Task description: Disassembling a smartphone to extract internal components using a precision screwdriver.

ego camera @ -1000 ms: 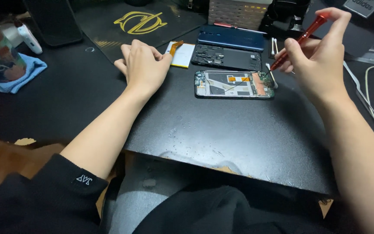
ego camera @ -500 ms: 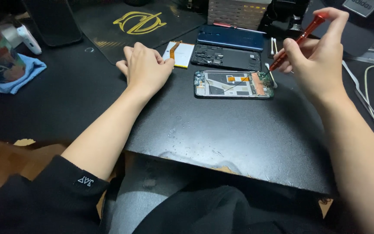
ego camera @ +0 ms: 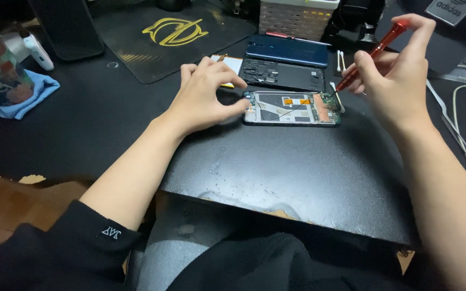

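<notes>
Opened phone [ego camera: 292, 108], its back removed and its circuit board and orange flex strips exposed, lay flat on the black counter [ego camera: 297, 178], and it was the only device under the two hands. At the phone's near-left corner the left hand [ego camera: 203, 97] rested with its fingers curled loosely, thumb and fingertips touching that end of the frame and steadying it, holding nothing else. At the phone's right end the right hand [ego camera: 395, 70] was closed in a pinch around one red screwdriver [ego camera: 370, 54], held slanted with its tip down at the green board corner. Just behind the phone lay one black inner cover [ego camera: 281, 74], and behind that one blue back shell [ego camera: 287, 50]. Behind the left hand, left of the inner cover, one white card [ego camera: 232, 64] showed partly. Far left of the phone sat one blue cloth [ego camera: 25, 97], and farther back one dark mat with a yellow emblem [ego camera: 173, 32].
</notes>
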